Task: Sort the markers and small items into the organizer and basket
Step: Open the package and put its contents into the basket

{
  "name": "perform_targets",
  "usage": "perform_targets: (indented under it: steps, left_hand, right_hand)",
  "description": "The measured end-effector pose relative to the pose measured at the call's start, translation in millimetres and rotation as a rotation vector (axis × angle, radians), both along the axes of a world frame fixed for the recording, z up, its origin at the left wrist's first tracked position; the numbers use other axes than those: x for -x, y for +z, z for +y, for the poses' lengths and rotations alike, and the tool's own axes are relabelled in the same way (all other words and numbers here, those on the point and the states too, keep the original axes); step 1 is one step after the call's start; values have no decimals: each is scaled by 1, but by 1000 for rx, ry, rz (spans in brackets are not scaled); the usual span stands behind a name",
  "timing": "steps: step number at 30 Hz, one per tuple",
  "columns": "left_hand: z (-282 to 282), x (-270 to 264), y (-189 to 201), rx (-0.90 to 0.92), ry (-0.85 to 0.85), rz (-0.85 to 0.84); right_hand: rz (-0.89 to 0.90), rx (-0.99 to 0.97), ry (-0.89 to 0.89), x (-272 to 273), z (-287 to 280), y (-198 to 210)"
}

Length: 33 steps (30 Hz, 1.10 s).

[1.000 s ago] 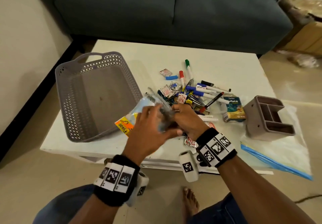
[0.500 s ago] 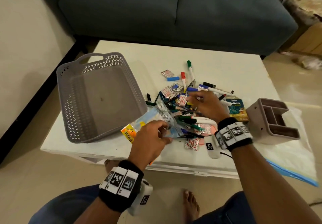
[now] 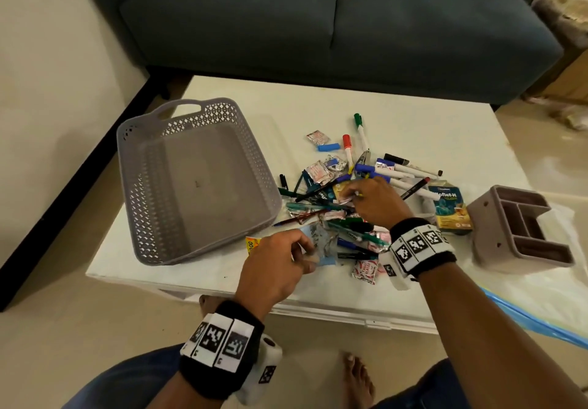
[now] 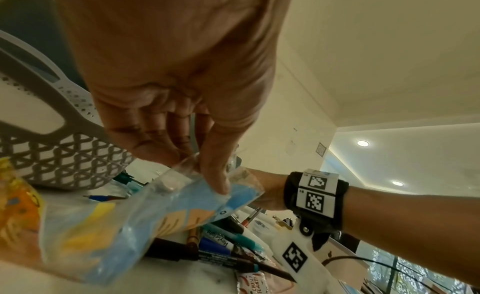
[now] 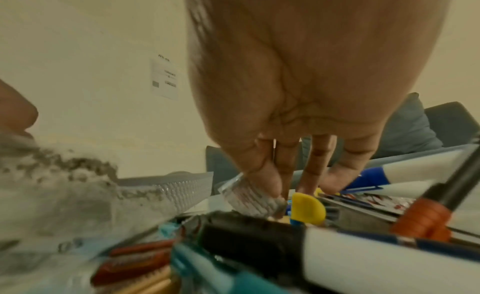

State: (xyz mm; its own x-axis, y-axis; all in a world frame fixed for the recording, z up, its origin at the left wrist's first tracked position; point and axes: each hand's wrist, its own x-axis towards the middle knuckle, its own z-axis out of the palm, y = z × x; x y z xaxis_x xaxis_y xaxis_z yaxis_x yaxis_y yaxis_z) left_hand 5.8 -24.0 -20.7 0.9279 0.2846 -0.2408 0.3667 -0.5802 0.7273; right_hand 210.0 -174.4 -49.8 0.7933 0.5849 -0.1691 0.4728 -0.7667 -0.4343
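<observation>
A heap of markers (image 3: 397, 173), pens and foil sachets lies mid-table. Left of it stands an empty grey lattice basket (image 3: 127, 167); at the right stands a mauve organizer (image 3: 496, 217) with empty compartments. My left hand (image 3: 307, 251) pinches a clear blue-and-yellow plastic bag (image 3: 321, 237) near the table's front edge; thumb and fingers (image 4: 213, 175) squeeze the bag (image 4: 124, 226). My right hand (image 3: 351, 194) reaches into the heap. There its thumb and fingertips (image 5: 267, 181) pinch a silver foil sachet (image 5: 249, 197) beside a yellow cap (image 5: 307, 208).
A blue sofa (image 3: 318, 27) stands behind the white table (image 3: 413, 116). A teal medicine box (image 3: 448, 208) sits between heap and organizer. A large clear bag with a blue strip (image 3: 541, 322) lies under the organizer at the front right corner. A bare foot (image 3: 358, 377) is below.
My right hand let go of the bag and went forward into the heap, taking a sachet. My left hand lowered the bag toward the table's front edge.
</observation>
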Motion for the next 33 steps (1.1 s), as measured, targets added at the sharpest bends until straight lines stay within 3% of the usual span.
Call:
perform_targets:
  steps: [7, 16, 24, 29, 33]
  left_hand:
    - [-2, 6, -5, 78, 17, -45]
    - [5, 4, -5, 70, 21, -37]
    - [10, 2, -1, 129, 96, -73]
    - [14, 2, -5, 228, 153, -65]
    - [13, 4, -5, 262, 154, -57]
  right_hand:
    - [-262, -4, -48, 5, 6, -5]
    - [-114, 150, -40, 9, 16, -4]
    - [-244, 121, -49, 7, 21, -2]
    - [-168, 164, 15, 7, 22, 4]
    - [-217, 175, 24, 9, 21, 1]
